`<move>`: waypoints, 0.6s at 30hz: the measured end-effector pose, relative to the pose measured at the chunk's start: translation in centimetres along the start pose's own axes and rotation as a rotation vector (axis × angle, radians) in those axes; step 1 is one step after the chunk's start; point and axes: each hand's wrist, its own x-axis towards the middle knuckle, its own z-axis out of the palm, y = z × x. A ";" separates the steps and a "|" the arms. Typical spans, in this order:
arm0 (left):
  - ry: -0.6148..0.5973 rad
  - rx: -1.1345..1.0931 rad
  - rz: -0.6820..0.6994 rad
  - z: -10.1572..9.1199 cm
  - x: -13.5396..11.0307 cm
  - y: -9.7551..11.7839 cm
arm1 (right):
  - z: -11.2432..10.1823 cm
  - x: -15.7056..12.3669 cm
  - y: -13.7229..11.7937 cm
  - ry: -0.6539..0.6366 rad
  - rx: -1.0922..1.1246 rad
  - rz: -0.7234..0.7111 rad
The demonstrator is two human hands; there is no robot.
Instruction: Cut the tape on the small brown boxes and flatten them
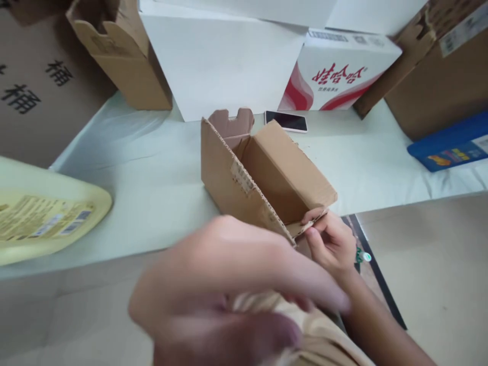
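An open cardboard box (244, 188) stands at the front of the cloth-covered table, a notched flap raised at its far end and a side flap folded outward on the right. My right hand (331, 241) pinches the box's near end flap between thumb and fingers. Close to the camera, my left hand (224, 274) is raised in front of the box, blurred by motion. Its index finger and thumb point right with a gap between them, and nothing shows in it. The left hand covers the box's lower front.
Behind the box lie a phone (285, 121) and a white carton (339, 71) with red lettering. Another small cardboard box (129, 66) stands back left. A yellow bottle (49, 213) is at the left, a blue package (450, 145) at the right. The table edge (400, 203) drops to tiled floor.
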 end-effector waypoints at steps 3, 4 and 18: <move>0.645 -0.097 0.170 -2.4 2.7 -3.2 | 0.3 -0.3 0.6 0.039 0.068 -0.020; 0.878 -0.123 0.257 -3.2 3.5 -4.5 | 0.3 -0.2 0.6 0.052 0.097 -0.046; 0.482 0.057 -0.064 -5.3 1.8 -9.6 | 1.6 0.7 2.6 0.209 -0.076 0.325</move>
